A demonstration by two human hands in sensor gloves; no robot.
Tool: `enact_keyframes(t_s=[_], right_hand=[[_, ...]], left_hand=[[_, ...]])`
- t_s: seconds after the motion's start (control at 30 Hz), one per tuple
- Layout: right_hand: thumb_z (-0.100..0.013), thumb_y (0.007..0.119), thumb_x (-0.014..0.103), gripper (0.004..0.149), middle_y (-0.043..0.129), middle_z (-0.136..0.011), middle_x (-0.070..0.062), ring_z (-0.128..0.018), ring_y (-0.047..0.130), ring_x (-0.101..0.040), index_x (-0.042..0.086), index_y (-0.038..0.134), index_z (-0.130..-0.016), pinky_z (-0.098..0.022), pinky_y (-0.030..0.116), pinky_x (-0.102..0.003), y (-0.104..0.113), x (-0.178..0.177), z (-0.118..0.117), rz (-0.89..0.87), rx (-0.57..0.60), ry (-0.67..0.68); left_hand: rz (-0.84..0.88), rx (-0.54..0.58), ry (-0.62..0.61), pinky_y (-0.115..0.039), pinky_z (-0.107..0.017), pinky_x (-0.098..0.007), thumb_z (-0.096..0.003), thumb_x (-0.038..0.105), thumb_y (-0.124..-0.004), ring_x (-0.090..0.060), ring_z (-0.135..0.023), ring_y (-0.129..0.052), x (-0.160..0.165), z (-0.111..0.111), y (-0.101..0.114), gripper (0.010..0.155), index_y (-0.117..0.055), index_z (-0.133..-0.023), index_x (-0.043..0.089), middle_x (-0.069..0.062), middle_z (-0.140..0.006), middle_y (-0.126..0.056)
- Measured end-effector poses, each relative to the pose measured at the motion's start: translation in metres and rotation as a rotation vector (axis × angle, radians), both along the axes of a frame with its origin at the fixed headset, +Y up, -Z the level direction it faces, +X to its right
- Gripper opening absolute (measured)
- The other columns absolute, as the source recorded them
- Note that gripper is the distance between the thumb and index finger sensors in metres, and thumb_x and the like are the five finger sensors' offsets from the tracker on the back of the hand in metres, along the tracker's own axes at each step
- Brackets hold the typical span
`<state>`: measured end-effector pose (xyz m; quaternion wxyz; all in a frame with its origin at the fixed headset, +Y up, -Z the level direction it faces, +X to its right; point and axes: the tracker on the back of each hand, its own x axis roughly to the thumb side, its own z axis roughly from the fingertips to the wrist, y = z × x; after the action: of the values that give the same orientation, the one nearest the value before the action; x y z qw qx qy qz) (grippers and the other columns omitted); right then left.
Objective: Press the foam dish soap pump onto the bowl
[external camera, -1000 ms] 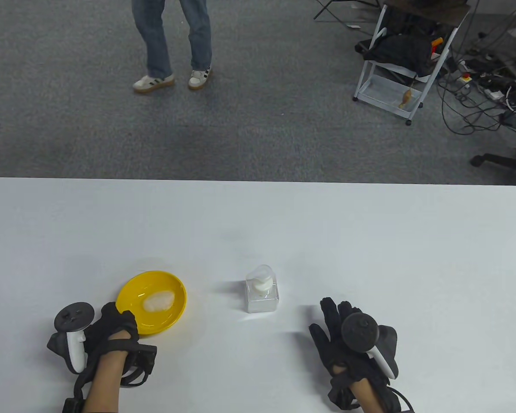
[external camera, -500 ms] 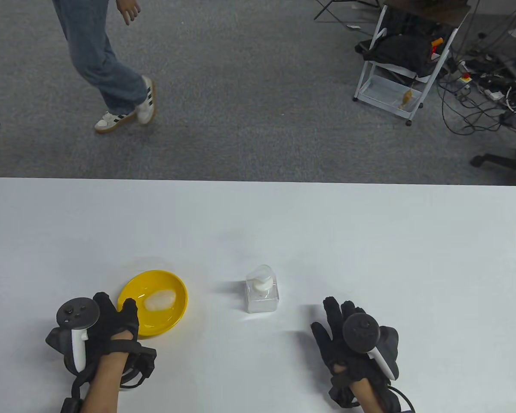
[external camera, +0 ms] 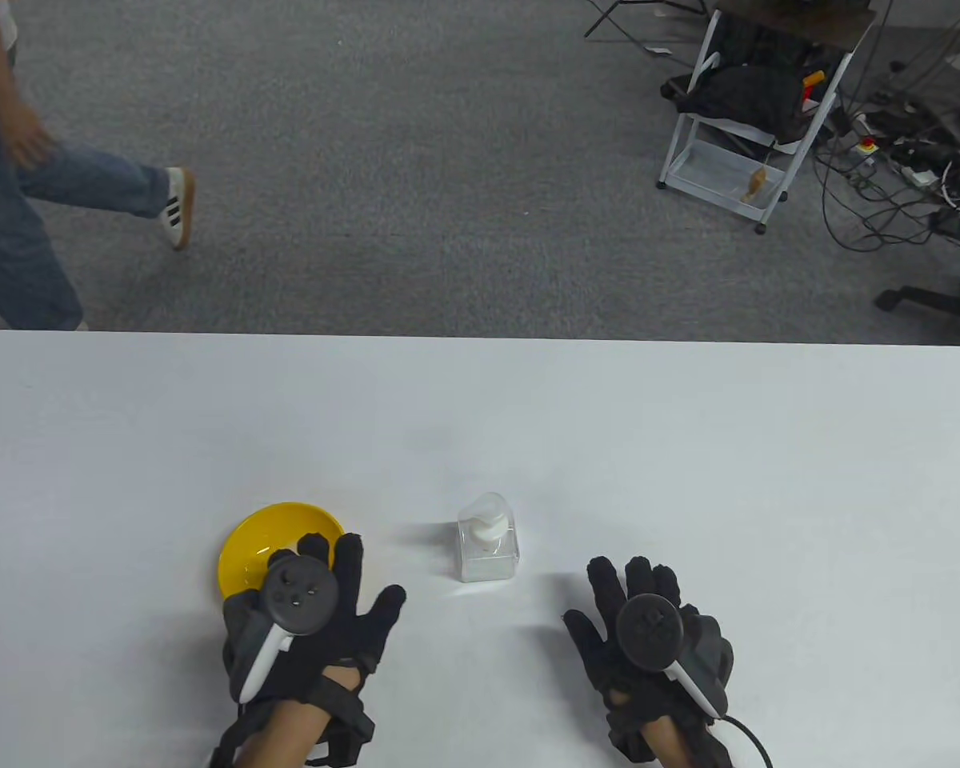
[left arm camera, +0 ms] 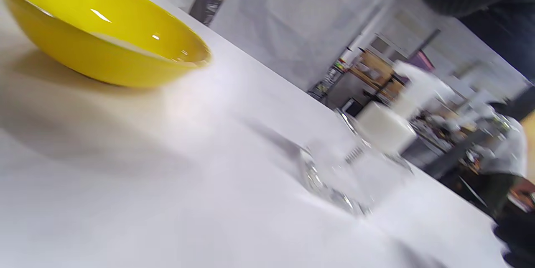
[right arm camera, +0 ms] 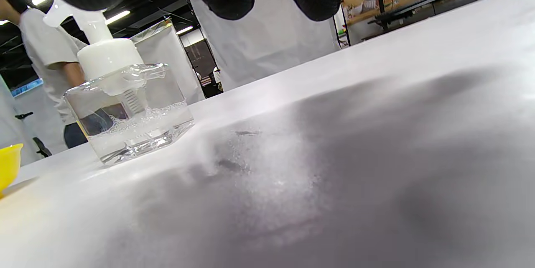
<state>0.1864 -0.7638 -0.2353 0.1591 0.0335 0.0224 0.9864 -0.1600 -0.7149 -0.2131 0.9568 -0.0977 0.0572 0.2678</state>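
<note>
A yellow bowl (external camera: 260, 540) sits on the white table (external camera: 688, 448) at the near left. It also shows in the left wrist view (left arm camera: 104, 46). My left hand (external camera: 360, 580) is open with its fingers spread. It hovers over the bowl's near right part and hides the inside. A clear square foam soap dispenser (external camera: 488, 548) with a white pump stands right of the bowl, with nothing touching it. It also shows in the right wrist view (right arm camera: 125, 109). My right hand (external camera: 608, 600) is open and empty, near and to the right of the dispenser.
A person in jeans (external camera: 16, 216) walks on the carpet beyond the table's far left corner. A white cart (external camera: 736, 160), cables and a chair base stand at the back right, off the table.
My left hand moved right from the bowl's left rim and now spreads over the bowl's near side. My right hand shifted slightly left. The person walked off to the left.
</note>
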Motion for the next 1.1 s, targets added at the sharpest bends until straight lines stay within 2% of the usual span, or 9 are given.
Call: enact_keyframes(t_s=[0.17,0.3,0.43,0.7,1.1], right_hand=[[-0.041,0.060,0.068,0.078,0.038,-0.114,-0.026,-0.102,0.031,-0.057,0.032,0.044,-0.109,-0.058,0.038,-0.087,-0.004,-0.006,0.002,0.036,0.001,0.036],[-0.040,0.060,0.068,0.079,0.037,-0.114,-0.025,-0.102,0.030,-0.057,0.033,0.043,-0.109,-0.058,0.036,-0.087,-0.008,-0.010,0.003,0.041,0.001,0.070],[-0.040,0.059,0.069,0.079,0.034,-0.115,-0.025,-0.103,0.028,-0.056,0.034,0.041,-0.109,-0.058,0.035,-0.088,-0.009,-0.012,0.005,0.052,-0.008,0.087],[-0.040,0.059,0.069,0.079,0.033,-0.115,-0.025,-0.103,0.027,-0.056,0.034,0.040,-0.109,-0.057,0.034,-0.088,-0.012,-0.017,0.007,0.037,-0.021,0.107],[-0.041,0.058,0.067,0.079,0.030,-0.114,-0.026,-0.102,0.024,-0.057,0.033,0.038,-0.109,-0.056,0.033,-0.088,-0.014,-0.012,0.008,0.018,-0.053,0.090]], left_hand=[[-0.148,0.013,-0.134,-0.016,-0.068,-0.076,-0.0351,0.081,-0.061,-0.039,-0.107,0.001,0.042,0.006,-0.016,0.090,-0.028,-0.109,0.041,-0.001,-0.117,-0.007],[-0.103,0.007,-0.164,-0.018,-0.070,-0.075,-0.0345,0.080,-0.062,-0.038,-0.108,0.001,0.056,0.003,-0.038,0.090,-0.029,-0.109,0.041,-0.001,-0.117,-0.007],[-0.191,-0.009,-0.186,-0.019,-0.072,-0.073,-0.0348,0.081,-0.061,-0.038,-0.107,0.002,0.054,-0.003,-0.046,0.090,-0.027,-0.109,0.041,-0.001,-0.117,-0.005],[-0.158,0.021,-0.158,-0.022,-0.072,-0.073,-0.0353,0.079,-0.062,-0.038,-0.108,-0.001,0.050,0.000,-0.044,0.090,-0.027,-0.108,0.041,-0.003,-0.116,-0.008],[-0.126,-0.020,-0.144,-0.023,-0.073,-0.072,-0.0357,0.079,-0.062,-0.038,-0.108,-0.002,0.048,0.001,-0.053,0.090,-0.023,-0.108,0.041,-0.005,-0.116,-0.008]])
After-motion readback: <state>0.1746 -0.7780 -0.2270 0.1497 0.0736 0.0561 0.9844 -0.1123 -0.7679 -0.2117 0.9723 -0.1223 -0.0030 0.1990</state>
